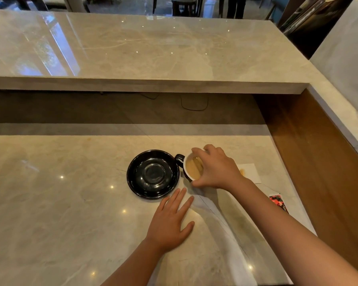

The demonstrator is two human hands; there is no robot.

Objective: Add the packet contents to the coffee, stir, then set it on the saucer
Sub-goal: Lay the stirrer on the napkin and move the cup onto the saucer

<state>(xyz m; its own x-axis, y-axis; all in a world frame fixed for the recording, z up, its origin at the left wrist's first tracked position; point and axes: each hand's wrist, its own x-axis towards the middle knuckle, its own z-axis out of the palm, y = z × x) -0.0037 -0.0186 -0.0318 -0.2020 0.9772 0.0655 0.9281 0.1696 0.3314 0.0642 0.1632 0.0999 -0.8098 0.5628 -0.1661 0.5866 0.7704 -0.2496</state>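
Note:
A black cup with a white inside holds light brown coffee and stands on the marble counter, its handle pointing left toward the saucer. My right hand grips the cup from above, fingers and thumb around the rim. The black glossy saucer lies bare just left of the cup, nothing on it. My left hand rests flat on the counter in front of the saucer, fingers spread, holding nothing. A red patterned packet lies to the right, partly hidden by my right forearm.
A white napkin with a brown stain lies right of the cup. A raised marble ledge runs across the back. A wooden side panel closes the right side. A black cable hangs under the ledge.

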